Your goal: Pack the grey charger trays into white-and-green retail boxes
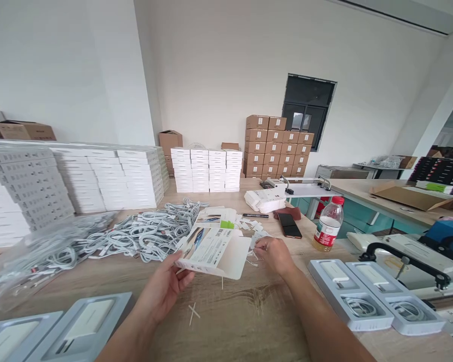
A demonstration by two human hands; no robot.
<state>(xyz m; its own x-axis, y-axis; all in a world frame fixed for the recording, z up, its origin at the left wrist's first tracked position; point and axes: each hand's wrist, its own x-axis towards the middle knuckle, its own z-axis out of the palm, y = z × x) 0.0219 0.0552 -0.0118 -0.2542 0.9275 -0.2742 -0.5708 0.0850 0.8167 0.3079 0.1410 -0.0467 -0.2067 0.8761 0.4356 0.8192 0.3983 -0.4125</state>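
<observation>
My left hand (165, 282) grips the near left edge of a printed white cardboard box sleeve (213, 251), which is tilted above the table with an open flap at its right. The fingertips of my right hand (275, 255) are pinched together just right of that flap; whatever they hold is too small to make out. Beyond them lie several small white paper pieces (249, 223). More printed sleeves (213, 215) lie behind the held one. Thin white strips (193, 313) cross each other on the wooden table (241, 322) below my left hand.
Coiled white cables (147, 229) heap at left, before stacked white boxes (105, 176). Grey trays with cables (347, 291) stand at right; others with chargers (86, 322) at left. A red-capped bottle (329, 223), a phone (289, 226) and a marker (255, 215) lie or stand beyond.
</observation>
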